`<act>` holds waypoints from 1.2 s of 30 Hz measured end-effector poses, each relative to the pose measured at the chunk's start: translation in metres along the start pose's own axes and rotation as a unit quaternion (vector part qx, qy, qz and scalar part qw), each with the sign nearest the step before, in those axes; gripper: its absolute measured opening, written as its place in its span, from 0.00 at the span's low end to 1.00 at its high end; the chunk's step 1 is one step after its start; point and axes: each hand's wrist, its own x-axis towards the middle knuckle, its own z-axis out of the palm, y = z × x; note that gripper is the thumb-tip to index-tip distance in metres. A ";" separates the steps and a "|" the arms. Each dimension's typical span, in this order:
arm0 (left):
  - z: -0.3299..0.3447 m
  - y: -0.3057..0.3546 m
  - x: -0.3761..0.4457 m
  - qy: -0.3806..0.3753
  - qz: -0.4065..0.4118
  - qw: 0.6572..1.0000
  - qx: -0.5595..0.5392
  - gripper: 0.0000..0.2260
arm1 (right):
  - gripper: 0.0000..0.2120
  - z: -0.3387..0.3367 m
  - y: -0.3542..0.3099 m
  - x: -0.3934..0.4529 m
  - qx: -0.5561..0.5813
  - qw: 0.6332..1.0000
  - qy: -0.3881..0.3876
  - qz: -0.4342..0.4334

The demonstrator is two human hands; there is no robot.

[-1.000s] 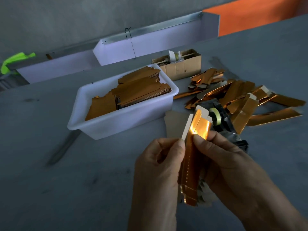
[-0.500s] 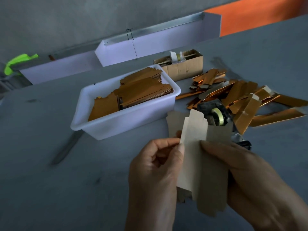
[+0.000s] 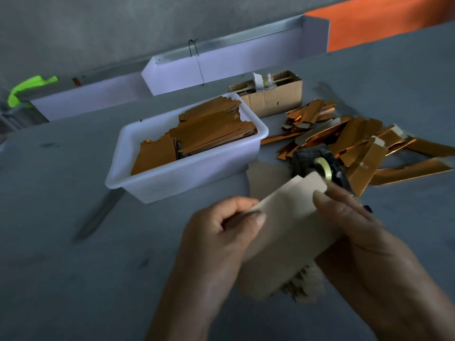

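No writing, label or number can be read anywhere. Card blank [image 3: 288, 232] pinched between the fingers [image 3: 236, 201]: plain, blurred face. Cardboard box [image 3: 273, 99] well beyond the fingertips: nothing legible.

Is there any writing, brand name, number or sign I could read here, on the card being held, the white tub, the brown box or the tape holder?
No text can be read.
The card blank, pinched by the left hand and the right hand, shows a plain pale face.
The white tub, cardboard box, tape dispenser and gold boxes show no print; any fine marks are blurred.
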 end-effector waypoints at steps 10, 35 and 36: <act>-0.009 0.005 0.014 0.063 -0.088 0.979 -0.174 0.31 | 0.05 -0.018 -0.003 0.016 -0.081 0.992 0.008 -0.098; 0.024 -0.006 -0.015 0.139 -0.112 0.966 -0.186 0.04 | 0.10 0.007 0.018 -0.004 -0.316 0.881 0.033 -0.351; 0.026 -0.005 -0.016 0.134 -0.124 0.963 -0.197 0.04 | 0.11 0.009 0.019 -0.006 -0.335 0.859 0.045 -0.386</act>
